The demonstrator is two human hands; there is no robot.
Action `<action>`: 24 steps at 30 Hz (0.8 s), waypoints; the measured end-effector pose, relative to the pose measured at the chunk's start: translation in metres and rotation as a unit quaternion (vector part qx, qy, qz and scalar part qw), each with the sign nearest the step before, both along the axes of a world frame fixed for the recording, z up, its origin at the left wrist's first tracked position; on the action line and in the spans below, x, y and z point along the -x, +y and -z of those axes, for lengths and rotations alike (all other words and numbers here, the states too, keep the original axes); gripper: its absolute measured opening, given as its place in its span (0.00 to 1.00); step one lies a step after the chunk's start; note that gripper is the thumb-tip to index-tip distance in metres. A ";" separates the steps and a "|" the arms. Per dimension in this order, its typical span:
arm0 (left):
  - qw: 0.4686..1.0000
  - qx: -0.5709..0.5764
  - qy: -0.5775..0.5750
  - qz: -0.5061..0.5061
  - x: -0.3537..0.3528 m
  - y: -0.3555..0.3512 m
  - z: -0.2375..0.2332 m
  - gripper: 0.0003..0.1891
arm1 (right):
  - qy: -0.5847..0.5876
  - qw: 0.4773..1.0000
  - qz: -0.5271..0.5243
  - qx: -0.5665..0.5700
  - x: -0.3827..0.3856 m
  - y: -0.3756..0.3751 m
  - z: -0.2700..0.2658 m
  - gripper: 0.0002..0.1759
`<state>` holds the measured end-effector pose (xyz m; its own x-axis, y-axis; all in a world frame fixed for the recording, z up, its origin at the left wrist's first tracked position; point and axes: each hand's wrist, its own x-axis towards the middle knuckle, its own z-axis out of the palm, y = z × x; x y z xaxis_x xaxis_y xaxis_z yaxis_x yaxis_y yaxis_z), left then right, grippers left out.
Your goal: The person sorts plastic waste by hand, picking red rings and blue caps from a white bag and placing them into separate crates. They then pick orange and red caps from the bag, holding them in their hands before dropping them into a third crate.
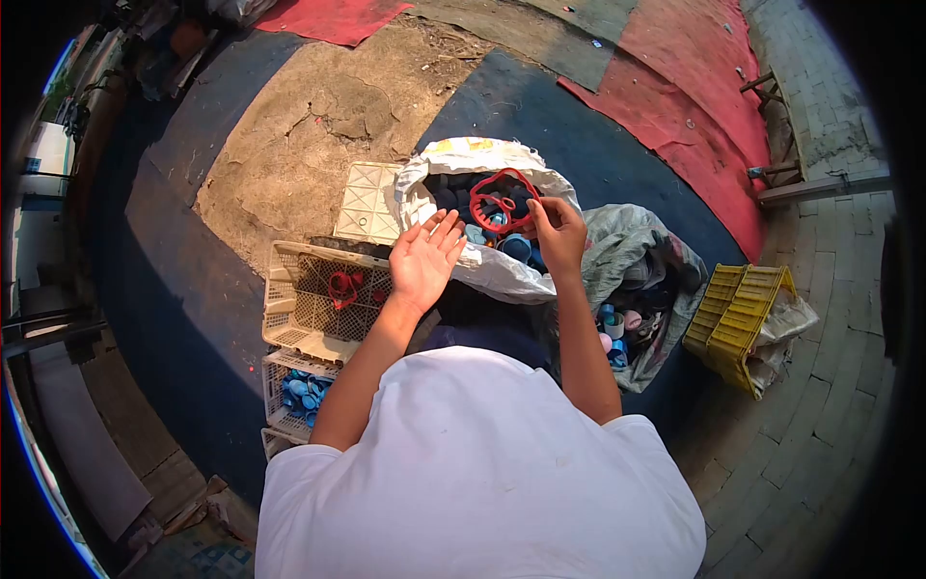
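Observation:
My right hand (559, 236) pinches the edge of a red plastic frame (476, 205), a rounded open outline with a small ring inside it. The frame is held over the mouth of a white woven sack (415, 188). Dark and blue plastic pieces (516, 248) fill the part of the sack that shows. At the sack's near left side, my left hand (424, 261) is palm up with its fingers stretched out and nothing in it.
Left of me, a cream crate (313, 323) contains red pieces (340, 288); a crate below holds blue pieces (302, 394). A pale crate (365, 198) adjoins the sack. On the right are a grey-green sack (617, 232) of mixed plastic pieces and a tipped yellow crate (733, 304).

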<state>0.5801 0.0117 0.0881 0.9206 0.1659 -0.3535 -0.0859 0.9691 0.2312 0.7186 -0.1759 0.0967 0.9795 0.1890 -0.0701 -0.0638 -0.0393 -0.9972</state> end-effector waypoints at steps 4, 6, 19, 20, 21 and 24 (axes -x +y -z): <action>0.998 -0.051 0.018 0.023 -0.008 0.005 0.009 0.29 | 0.078 0.993 0.016 -0.092 -0.002 -0.003 0.007 0.10; 0.995 -0.084 0.026 0.039 -0.013 0.007 0.009 0.31 | 0.148 0.981 0.020 -0.124 0.004 -0.002 0.003 0.11; 0.996 0.022 -0.055 0.069 -0.012 0.002 -0.022 0.42 | 0.212 0.966 -0.141 -0.037 0.067 0.024 0.007 0.18; 0.996 0.030 -0.057 0.067 -0.010 0.004 -0.022 0.40 | 0.213 0.964 -0.149 -0.054 0.065 0.020 0.006 0.18; 0.995 0.038 -0.060 0.065 -0.008 0.006 -0.023 0.39 | 0.224 0.963 -0.134 -0.061 0.060 0.014 0.009 0.17; 0.995 0.042 -0.063 0.057 -0.006 0.009 -0.029 0.35 | 0.218 0.974 -0.047 -0.029 0.028 -0.003 0.031 0.16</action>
<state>0.5862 0.0206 0.1166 0.9698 0.0320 -0.2417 0.0029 0.9897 0.1428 0.6904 -0.1787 0.0656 0.8379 0.2917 -0.4614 -0.4800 -0.0089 -0.8772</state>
